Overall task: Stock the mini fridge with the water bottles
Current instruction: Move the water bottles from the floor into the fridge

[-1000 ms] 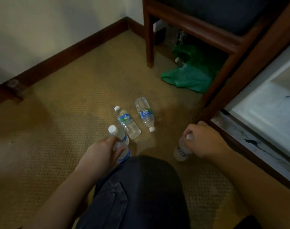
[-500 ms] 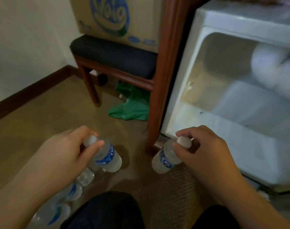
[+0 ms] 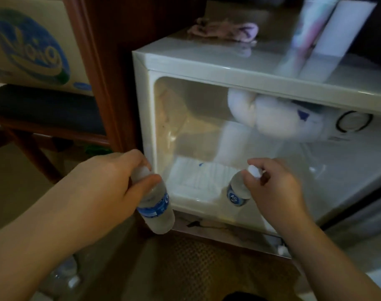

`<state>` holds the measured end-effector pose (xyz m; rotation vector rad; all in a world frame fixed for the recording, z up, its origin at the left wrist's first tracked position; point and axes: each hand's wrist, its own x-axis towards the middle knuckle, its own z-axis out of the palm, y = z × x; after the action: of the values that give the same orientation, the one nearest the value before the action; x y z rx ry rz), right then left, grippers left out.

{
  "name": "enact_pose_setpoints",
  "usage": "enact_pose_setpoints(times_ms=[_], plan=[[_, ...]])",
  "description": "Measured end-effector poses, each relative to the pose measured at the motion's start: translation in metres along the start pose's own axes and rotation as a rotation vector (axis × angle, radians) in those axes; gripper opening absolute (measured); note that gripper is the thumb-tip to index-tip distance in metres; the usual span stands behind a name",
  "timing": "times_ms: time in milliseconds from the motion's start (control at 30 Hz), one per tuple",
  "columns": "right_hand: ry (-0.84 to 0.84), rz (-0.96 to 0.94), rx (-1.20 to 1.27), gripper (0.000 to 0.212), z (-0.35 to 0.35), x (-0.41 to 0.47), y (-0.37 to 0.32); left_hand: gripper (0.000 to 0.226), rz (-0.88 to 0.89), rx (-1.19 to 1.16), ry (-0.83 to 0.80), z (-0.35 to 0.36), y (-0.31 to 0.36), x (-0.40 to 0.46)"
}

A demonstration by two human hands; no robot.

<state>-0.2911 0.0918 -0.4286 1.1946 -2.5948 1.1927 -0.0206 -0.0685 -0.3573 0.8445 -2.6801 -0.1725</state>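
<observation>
The white mini fridge [image 3: 206,68] stands open in front of me, its cavity filling the centre and right. My left hand [image 3: 107,183] grips a clear water bottle [image 3: 158,211] with a blue label by its neck, hanging just outside the fridge's lower left corner. My right hand [image 3: 274,187] pinches the white cap of a second water bottle [image 3: 236,192], whose body hangs over the fridge's front floor edge. More bottles [image 3: 63,272] lie on the carpet at the lower left, half hidden by my left arm.
A frosted white freezer lump [image 3: 272,114] hangs inside the fridge at the top. A pink cloth [image 3: 224,31] and boxes [image 3: 328,29] sit on the fridge's top. A wooden chair [image 3: 44,118] carrying a cardboard box [image 3: 31,44] stands at the left, beside a dark wooden post [image 3: 105,72].
Both hands picked bottles off the carpet and carried them up and forward to the fridge opening. My view swung up from the floor to the fridge.
</observation>
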Motion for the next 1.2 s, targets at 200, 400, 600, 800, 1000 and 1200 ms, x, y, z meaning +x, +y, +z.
enact_pose_setpoints(times_ms=[200, 400, 600, 800, 1000, 1200], plan=[[0.058, 0.073, -0.181, 0.026, 0.008, 0.040, 0.052, 0.044, 0.010, -0.104, -0.019, 0.015, 0.029, 0.029], [0.174, 0.203, -0.200, 0.024, 0.028, 0.080, 0.061, 0.045, 0.029, -0.133, -0.057, 0.027, 0.045, 0.040], [0.273, 0.344, -0.012, 0.036, 0.031, 0.104, 0.077, 0.045, 0.033, -0.152, -0.081, 0.031, 0.051, 0.048], [0.348, 0.317, 0.028, 0.053, 0.054, 0.076, 0.091, 0.038, 0.062, -0.150, -0.058, 0.038, 0.049, 0.048], [0.349, 0.379, 0.112, 0.073, 0.072, 0.046, 0.101, 0.046, 0.090, -0.127, -0.021, 0.042, 0.045, 0.048], [0.356, 0.442, 0.096, 0.079, 0.092, 0.046, 0.115, 0.043, 0.113, -0.123, -0.012, 0.038, 0.044, 0.050]])
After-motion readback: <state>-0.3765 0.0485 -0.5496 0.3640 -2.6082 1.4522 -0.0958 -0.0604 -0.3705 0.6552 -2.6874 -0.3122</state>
